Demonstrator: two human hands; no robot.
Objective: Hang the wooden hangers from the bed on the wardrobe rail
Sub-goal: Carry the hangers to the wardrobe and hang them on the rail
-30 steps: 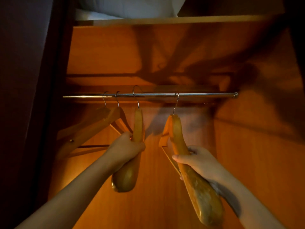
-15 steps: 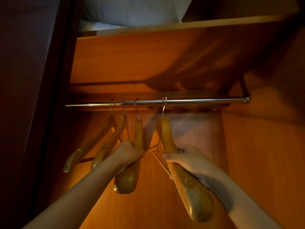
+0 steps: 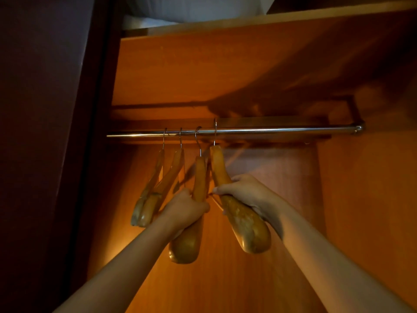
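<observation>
1. Nearest the camera, two bare forearms are seen reaching up and forward into the wardrobe.
2. The left hand (image 3: 184, 210) is closed around the body of the third hanger (image 3: 191, 222), its grip clamped on the wood about midway down; the broad lower end hangs below the fist.
3. The right hand (image 3: 246, 195) is wrapped round the fourth hanger (image 3: 239, 218), grip clamped on the upper part of its near arm, with the thumb laid across the front.
4. Both held hangers are hooked over the wardrobe rail (image 3: 282, 130). Their long axes run from the hooks down and toward the camera, so each hook lies up and away from the hand that holds it.
5. The hooks of the two held hangers sit just beside each other on the rail, the fourth to the right of the third.
6. Two further hangers (image 3: 155, 190) hang free to the left, close together and untouched.
7. The rail to the right is bare as far as its end bracket (image 3: 358, 128).
8. Release is judged the likely next move: each hand only needs to open, as both hooks appear seated.
9. Above, a shelf (image 3: 248, 19) carries pale bedding (image 3: 191, 7).
</observation>
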